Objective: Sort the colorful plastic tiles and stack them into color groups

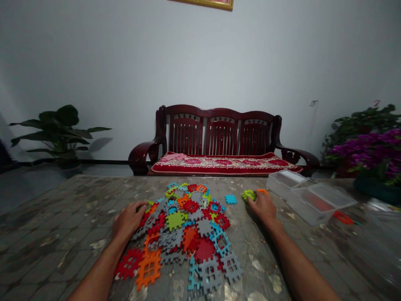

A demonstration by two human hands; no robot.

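A heap of toothed plastic interlocking tiles [174, 220] in red, grey, orange, blue and green lies on the table. At the heap's left edge is my left hand [129, 219], its fingers bent and closed beside some tiles; what they hold, if anything, is hidden. To the right of the heap, my right hand [263, 206] grips a green interlocking tile [248, 195] just above or on the tabletop. Part of an orange tile [262, 191] shows behind that hand. A single blue tile [231, 199] lies flat between the heap and my right hand.
Clear plastic boxes [308, 215] stand on the table [69, 225] at the right, with an orange-red piece [343, 217] beside them. Purple flowers [372, 150] are at far right. Behind the table are a wooden bench [221, 129] and a potted plant [62, 133].
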